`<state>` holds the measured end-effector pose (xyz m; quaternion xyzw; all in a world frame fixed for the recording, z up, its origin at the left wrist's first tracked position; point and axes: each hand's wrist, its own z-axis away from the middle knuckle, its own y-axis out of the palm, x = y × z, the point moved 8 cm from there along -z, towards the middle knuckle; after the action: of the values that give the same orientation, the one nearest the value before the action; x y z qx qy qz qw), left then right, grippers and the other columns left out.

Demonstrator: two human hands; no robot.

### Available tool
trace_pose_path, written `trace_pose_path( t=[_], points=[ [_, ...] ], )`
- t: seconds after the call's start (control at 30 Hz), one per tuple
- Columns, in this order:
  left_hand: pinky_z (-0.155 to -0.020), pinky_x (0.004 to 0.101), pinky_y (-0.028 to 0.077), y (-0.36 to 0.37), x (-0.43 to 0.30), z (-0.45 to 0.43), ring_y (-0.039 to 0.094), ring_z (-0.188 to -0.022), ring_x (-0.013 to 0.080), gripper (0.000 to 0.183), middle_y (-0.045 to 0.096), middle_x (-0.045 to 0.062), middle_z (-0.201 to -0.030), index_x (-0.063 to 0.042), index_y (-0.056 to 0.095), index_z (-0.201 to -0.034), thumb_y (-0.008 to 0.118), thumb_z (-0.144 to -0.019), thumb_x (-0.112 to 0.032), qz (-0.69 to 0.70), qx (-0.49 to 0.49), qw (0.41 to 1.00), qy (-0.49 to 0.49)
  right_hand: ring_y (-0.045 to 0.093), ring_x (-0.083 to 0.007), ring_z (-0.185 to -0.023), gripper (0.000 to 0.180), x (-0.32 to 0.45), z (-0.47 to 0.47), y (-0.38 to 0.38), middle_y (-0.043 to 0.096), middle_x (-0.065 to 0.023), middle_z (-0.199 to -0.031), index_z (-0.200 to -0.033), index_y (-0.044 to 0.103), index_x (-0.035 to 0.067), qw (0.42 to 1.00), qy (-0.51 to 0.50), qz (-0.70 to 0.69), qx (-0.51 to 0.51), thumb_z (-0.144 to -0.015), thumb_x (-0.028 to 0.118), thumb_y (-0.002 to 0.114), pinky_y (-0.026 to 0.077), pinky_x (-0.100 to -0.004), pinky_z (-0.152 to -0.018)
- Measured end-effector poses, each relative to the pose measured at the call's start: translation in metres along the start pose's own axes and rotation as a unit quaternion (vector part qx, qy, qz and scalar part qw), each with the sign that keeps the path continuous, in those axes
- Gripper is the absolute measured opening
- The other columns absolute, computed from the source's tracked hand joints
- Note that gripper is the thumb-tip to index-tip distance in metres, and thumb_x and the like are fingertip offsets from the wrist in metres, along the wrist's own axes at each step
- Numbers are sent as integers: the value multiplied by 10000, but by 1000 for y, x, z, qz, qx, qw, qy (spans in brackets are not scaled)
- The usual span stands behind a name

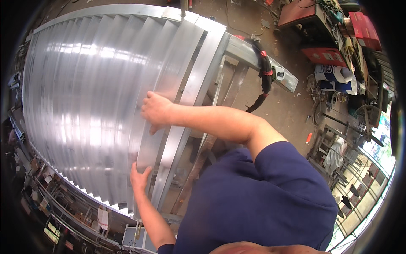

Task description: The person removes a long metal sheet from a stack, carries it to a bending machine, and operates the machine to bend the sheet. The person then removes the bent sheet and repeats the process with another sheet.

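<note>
A large louvred panel of overlapping aluminium slats [85, 92] inside an aluminium frame [179, 136] lies before me. My right hand [157, 111] is on the slat nearest me [171, 66]. Its fingers bend over the slat's far edge, and the thumb points down along the face. Lower down the same slat is my left hand [139, 179], with thumb and fingers spread across it. How firmly the left one holds cannot be seen. An open gap runs between this slat and the frame's near bar.
A metal beam [285, 77] juts out at the right, with a black cable bundle [266, 70] taped in red and a tape measure [279, 73] on it. A cluttered bench [317, 28] and a standing fan [366, 117] are farther right. Metal racks [76, 219] line the lower left.
</note>
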<state>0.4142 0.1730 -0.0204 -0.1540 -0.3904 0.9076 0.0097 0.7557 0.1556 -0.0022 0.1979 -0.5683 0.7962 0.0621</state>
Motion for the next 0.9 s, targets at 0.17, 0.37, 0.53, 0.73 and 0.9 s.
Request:
trace_pose_path(
  t=[0.17,0.37,0.53,0.73,0.9],
  points=[
    [-985,449,518,9,-87,-28,685,-1111,372,668,732,212,-1203,4,611,-1307,905,-782,-283,41,69,997,-12,623,-210,-1134,613,-7,-9,8,759,-12,-1069,-1007,815,133,998,-12,-36,46,-839,715,720,391,-412,-1012],
    [-991,447,502,10,-76,-42,662,-1099,359,641,717,190,-1178,0,625,-1264,907,-744,-245,43,68,997,2,637,-217,-999,508,-9,-10,8,737,0,-935,-939,822,136,997,-25,-68,4,-835,628,749,390,-402,-984],
    [-970,483,496,13,-76,-19,632,-1085,390,631,681,200,-1194,-6,624,-1186,948,-701,-247,3,-6,999,-37,614,-210,-1052,373,-2,10,4,706,3,-1025,-1045,775,131,992,-16,6,-127,-872,455,714,393,-388,-989],
    [-957,470,495,11,-93,-30,620,-1004,369,547,681,160,-1068,-19,626,-1127,943,-718,-195,53,45,995,-71,611,-235,-1114,320,0,-3,15,712,-31,-1135,-1142,756,103,995,-31,7,-92,-914,303,651,394,-407,-1023],
    [-971,458,471,16,-93,-34,590,-1034,346,534,648,159,-1098,-15,606,-1102,944,-719,-170,107,91,984,-109,614,-252,-1134,336,0,-4,22,712,-51,-1133,-1156,761,80,997,-48,-4,-64,-913,280,642,391,-399,-1060]
  ],
)
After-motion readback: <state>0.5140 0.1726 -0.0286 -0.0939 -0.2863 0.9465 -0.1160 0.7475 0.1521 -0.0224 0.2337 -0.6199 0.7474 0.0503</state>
